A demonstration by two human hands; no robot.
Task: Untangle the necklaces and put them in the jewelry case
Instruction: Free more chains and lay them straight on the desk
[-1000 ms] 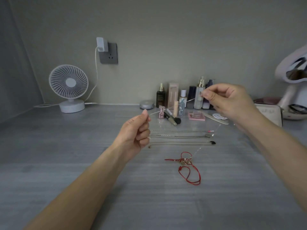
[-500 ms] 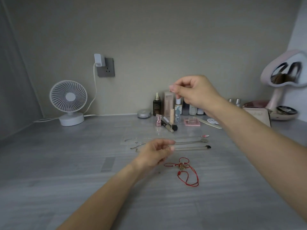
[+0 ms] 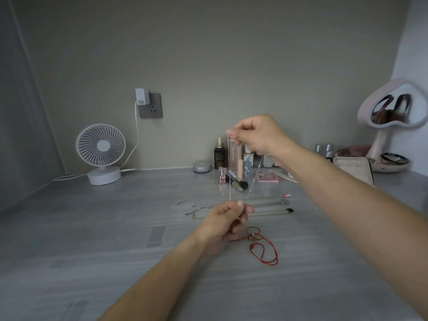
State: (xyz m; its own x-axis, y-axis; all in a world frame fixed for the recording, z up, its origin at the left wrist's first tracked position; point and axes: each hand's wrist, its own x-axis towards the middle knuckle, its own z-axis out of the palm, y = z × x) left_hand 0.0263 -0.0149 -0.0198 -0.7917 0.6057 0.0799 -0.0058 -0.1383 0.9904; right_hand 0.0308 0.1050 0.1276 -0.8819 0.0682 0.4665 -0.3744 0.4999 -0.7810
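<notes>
Head: necklace [image 3: 229, 172] between left hand [image 3: 225, 218], right hand [image 3: 257, 135]

The chain [image 3: 229, 167] running from the upper fingers [image 3: 232, 135] down to the lower fingers [image 3: 240, 206] is too fine to follow; just under them the red cord [image 3: 266, 253] partly hides behind the left hand [image 3: 222, 225].
</notes>
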